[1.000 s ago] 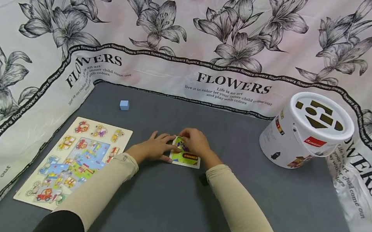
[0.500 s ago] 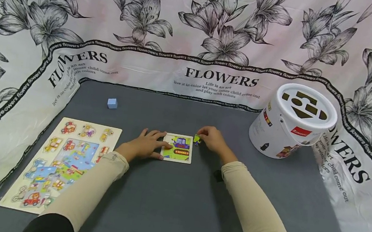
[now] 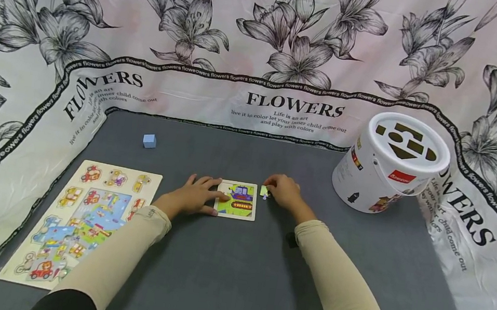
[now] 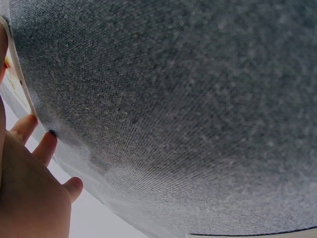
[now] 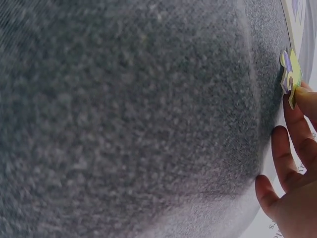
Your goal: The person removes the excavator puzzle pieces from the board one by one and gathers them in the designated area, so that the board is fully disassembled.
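A small square jigsaw puzzle (image 3: 242,206) with a purple vehicle on a green ground lies on the grey table in the head view. My left hand (image 3: 196,196) is spread at its left side, the thumb over the picture and the other fingers along the frame. Just right of the frame, my right hand (image 3: 285,191) pinches a small green and purple puzzle piece (image 3: 264,191) between thumb and index finger. In the right wrist view that puzzle piece (image 5: 291,74) is tilted up on edge, showing its knobbed outline, and the remaining fingers are loosely extended.
On the left lies a large wooden board (image 3: 150,182) with vehicle pictures, partly under the left forearm. A blue cube (image 3: 149,141) sits at the back left. At the back right stands a white bucket (image 3: 368,176) with shaped holes in its lid. Flower-printed cloth (image 3: 191,90) borders the table.
My right hand has moved from over the puzzle to its right side with the piece, which has turned in the fingers. The left hand stays at the puzzle; the head view has shifted.
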Available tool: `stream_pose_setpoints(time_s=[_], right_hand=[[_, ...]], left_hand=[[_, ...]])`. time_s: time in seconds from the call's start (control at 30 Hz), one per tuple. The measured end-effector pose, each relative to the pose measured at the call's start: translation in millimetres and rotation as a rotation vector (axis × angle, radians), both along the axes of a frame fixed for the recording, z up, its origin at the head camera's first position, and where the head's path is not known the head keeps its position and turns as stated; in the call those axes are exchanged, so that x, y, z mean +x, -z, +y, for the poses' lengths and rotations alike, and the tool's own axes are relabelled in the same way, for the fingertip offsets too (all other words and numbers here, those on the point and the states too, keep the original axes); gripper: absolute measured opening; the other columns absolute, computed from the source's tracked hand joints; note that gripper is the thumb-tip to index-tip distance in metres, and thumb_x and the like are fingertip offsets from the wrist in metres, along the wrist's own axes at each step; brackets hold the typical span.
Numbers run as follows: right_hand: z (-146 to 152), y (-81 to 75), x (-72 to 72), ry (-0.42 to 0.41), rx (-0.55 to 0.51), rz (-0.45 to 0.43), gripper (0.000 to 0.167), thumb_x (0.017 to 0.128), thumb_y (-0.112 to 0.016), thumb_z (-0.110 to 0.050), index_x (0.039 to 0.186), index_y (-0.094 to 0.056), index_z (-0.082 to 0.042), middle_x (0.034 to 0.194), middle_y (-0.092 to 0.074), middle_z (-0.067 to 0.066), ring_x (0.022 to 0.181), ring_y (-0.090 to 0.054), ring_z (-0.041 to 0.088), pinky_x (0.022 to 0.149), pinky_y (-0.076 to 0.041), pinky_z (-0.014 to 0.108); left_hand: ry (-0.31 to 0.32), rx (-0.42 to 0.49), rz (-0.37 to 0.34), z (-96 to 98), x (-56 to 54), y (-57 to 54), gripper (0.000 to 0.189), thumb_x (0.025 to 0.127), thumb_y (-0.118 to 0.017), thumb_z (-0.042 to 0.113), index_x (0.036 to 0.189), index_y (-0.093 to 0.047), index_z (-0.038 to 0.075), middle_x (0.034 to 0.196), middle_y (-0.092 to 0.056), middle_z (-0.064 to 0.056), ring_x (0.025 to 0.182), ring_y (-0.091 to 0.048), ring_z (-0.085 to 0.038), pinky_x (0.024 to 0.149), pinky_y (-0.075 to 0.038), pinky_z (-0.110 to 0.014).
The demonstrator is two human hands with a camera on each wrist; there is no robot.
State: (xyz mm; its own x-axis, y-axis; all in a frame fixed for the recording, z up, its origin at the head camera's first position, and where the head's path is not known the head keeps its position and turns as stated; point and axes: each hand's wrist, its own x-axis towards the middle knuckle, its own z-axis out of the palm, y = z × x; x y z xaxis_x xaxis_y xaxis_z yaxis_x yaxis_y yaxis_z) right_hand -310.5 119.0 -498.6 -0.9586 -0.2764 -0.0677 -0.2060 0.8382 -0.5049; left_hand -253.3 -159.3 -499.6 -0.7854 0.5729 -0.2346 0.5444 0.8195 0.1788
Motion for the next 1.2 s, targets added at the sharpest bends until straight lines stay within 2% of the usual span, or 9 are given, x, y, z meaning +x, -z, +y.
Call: stream_pose_setpoints(time_s=[0.4,0.57,0.73,0.93,1.2], right_hand=[[-16,-5.5,0.9,-0.038,0.027,0.028,0.016,0.097,-0.060,-0.019,0.105,-0.073,-0.013,0.108,-0.071,0.005,0.104,-0.061,0.027,0.091,-0.038,0.051],[-39,-11.9,4.5,-0.184,0.058,0.063,0.019,0.098,-0.059,-0.018,0.111,-0.072,-0.013,0.111,-0.070,0.006,0.109,-0.059,0.027,0.094,-0.039,0.052],[-59,-15.2,7.6,-0.330,0.139,0.088,0.024,0.096,-0.061,-0.016,0.118,-0.071,-0.016,0.117,-0.069,0.005,0.116,-0.055,0.031,0.097,-0.040,0.055],[-67,-15.6,11.6,-0.389,0.226,0.049,0.028,0.096,-0.060,-0.017,0.123,-0.068,-0.020,0.125,-0.061,0.007,0.118,-0.050,0.032,0.101,-0.036,0.057],[-74,-18.5,8.9,-0.409,0.271,-0.006,0.031,0.095,-0.061,-0.017,0.125,-0.067,-0.023,0.132,-0.056,0.008,0.121,-0.047,0.032,0.103,-0.033,0.056]], left_hand=[[-0.001,0.020,0.006,-3.2,0.1,-3.4,0.055,0.092,-0.057,0.054,0.143,-0.048,0.035,0.160,-0.024,-0.011,0.146,-0.019,-0.035,0.112,-0.010,-0.068],[0.000,0.012,0.000,-2.6,0.8,-6.7,0.055,0.092,-0.056,0.055,0.143,-0.047,0.036,0.160,-0.023,-0.010,0.146,-0.019,-0.034,0.112,-0.011,-0.067],[0.002,0.029,-0.014,-1.5,1.9,-7.6,0.054,0.092,-0.057,0.053,0.142,-0.049,0.034,0.160,-0.023,-0.011,0.147,-0.018,-0.035,0.111,-0.010,-0.068],[0.005,0.018,-0.032,0.1,1.9,-5.7,0.054,0.092,-0.056,0.054,0.143,-0.047,0.036,0.161,-0.021,-0.009,0.147,-0.017,-0.034,0.112,-0.009,-0.068],[0.009,0.006,-0.023,-3.0,1.1,-5.5,0.054,0.093,-0.055,0.054,0.143,-0.047,0.036,0.161,-0.020,-0.009,0.147,-0.017,-0.034,0.112,-0.009,-0.067]])
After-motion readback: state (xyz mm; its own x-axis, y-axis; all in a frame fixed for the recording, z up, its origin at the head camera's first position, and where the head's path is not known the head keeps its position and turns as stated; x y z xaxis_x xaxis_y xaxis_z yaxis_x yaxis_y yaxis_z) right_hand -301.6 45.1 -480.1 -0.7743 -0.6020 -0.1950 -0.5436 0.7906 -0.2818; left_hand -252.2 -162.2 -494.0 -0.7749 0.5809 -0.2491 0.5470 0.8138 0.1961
